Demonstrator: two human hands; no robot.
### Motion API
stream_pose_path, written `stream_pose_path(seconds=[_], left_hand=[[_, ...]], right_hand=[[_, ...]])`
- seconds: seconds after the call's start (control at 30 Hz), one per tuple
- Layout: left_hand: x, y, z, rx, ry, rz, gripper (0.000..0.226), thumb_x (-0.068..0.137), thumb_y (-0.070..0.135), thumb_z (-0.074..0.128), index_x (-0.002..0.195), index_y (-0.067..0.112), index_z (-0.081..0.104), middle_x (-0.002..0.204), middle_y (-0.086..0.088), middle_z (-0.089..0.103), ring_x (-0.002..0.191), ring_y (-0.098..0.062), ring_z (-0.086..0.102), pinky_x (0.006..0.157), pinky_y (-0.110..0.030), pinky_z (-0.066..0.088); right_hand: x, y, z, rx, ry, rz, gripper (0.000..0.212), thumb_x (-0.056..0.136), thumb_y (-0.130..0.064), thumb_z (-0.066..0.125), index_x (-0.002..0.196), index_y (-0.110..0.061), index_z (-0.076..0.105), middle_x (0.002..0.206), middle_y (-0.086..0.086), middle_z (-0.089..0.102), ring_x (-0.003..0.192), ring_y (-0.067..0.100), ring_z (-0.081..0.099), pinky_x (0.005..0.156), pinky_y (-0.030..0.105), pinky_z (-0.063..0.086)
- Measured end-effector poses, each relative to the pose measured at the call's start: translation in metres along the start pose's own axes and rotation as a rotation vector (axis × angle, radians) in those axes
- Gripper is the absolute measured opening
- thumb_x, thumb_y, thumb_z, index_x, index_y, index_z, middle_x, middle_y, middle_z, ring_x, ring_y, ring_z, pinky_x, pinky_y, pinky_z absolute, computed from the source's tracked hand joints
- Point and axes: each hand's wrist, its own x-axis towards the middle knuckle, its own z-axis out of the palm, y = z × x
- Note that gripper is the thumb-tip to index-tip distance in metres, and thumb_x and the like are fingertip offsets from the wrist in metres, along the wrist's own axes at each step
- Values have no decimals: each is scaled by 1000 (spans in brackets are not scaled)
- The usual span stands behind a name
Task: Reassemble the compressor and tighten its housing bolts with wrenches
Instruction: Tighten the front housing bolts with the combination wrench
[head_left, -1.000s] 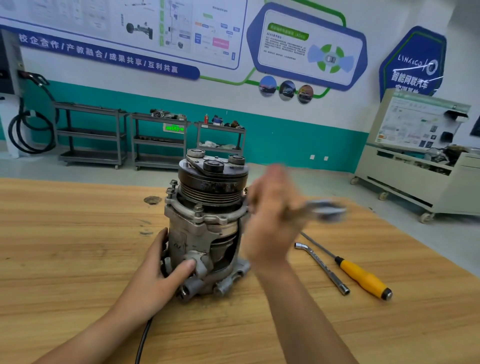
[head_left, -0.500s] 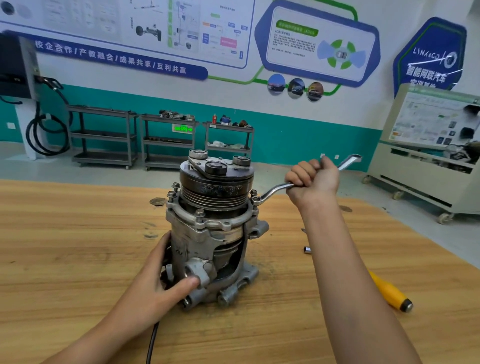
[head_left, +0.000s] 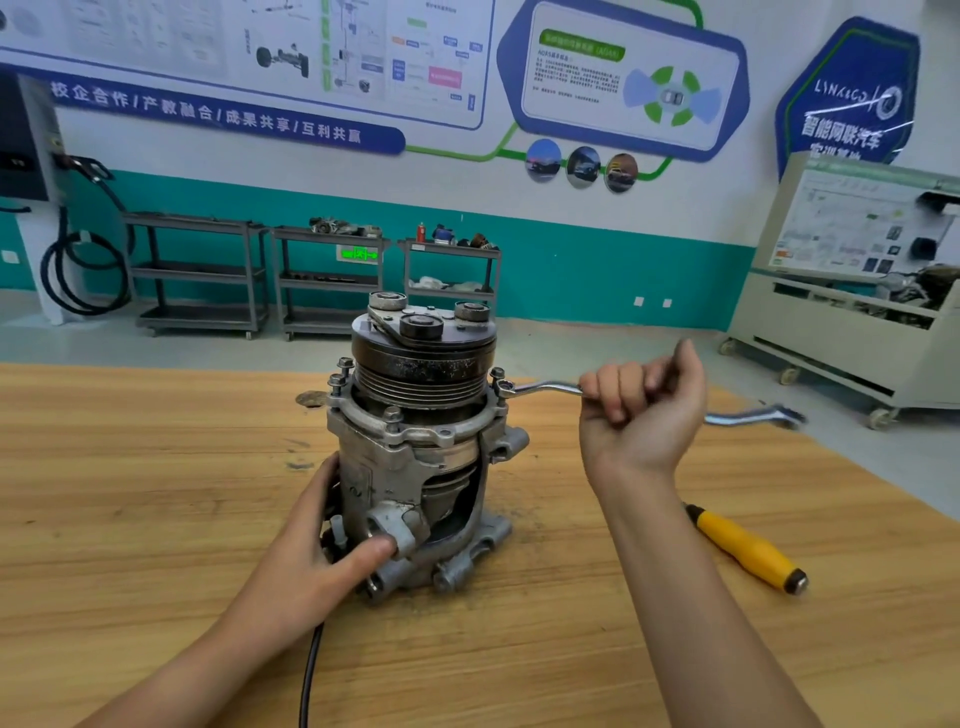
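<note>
Left hand (head_left: 317, 540) grips the compressor (head_left: 415, 457) to brace it while right hand (head_left: 641, 410) fists the wrench (head_left: 545, 387) on a right-side housing bolt (head_left: 503, 387) for leverage.

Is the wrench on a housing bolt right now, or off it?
On: the wrench ring end sits over the right-side flange bolt of the compressor; the right hand grips its shank.

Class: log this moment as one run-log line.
left hand: holds compressor | right hand: grips wrench, ring end at compressor's right flange | table: screwdriver
</note>
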Motion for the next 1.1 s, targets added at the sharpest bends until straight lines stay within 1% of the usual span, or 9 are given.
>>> stream_pose_path(seconds=[0.13,0.3,0.57,0.63,0.7,0.8,0.9,0.97,1.1], left_hand=[[-1,0,0,3,3,0,114,48,70,60,146,34,14,140,21,27,128,1,27,107,-32,32],[-1,2,0,-10,2,7,114,50,67,62,147,30,16,145,15,29,133,-4,30,111,-39,31],[2,-3,2,-20,27,95,71,72,33,77,125,44,31,138,14,40,130,-5,36,101,-14,30],[2,-2,2,-22,24,100,71,67,45,75,122,46,31,134,19,43,126,2,39,101,-19,32],[2,-1,2,-49,23,86,69,64,59,71,119,51,31,122,40,43,112,24,37,92,-6,32],[3,-5,1,-52,25,68,78,63,61,71,124,49,24,121,43,33,106,34,30,83,3,30],[4,-10,1,-36,9,20,92,58,54,67,134,44,16,134,29,31,121,14,34,99,-13,32],[3,-9,0,-30,5,-3,97,58,53,66,139,40,14,140,22,27,130,2,29,106,-26,30],[3,-7,-1,-18,-7,-11,103,47,69,61,133,45,10,140,23,23,131,2,25,108,-27,29]], right_hand=[[-38,11,-2,-324,-245,-296,44,88,-23,43,44,-24,42,41,-9,33,41,11,30,52,23,38],[-64,44,0,-925,-697,-818,41,83,-6,50,45,-6,36,47,0,33,49,7,26,51,19,27],[-61,76,25,-1344,-787,-1077,45,90,-22,53,47,-8,49,44,4,45,45,21,40,53,30,29],[-58,82,33,-1413,-776,-1121,43,88,-22,55,48,-7,51,44,6,47,44,23,44,51,30,29],[-54,79,35,-1340,-776,-1168,42,86,-16,57,46,-5,50,42,7,45,40,22,43,45,30,32],[-50,47,43,-875,-686,-977,45,90,-12,49,46,-15,46,40,-9,41,37,2,37,37,16,32],[-30,-6,57,-217,-443,-564,31,81,-23,47,51,-26,51,42,-14,39,35,2,32,39,13,27],[-7,-29,60,-64,-366,-342,38,87,-25,40,51,-20,51,40,-7,33,32,7,24,38,14,23],[33,-17,48,-4,-126,83,44,97,-27,29,55,-16,35,37,-6,20,28,6,15,32,14,13]])
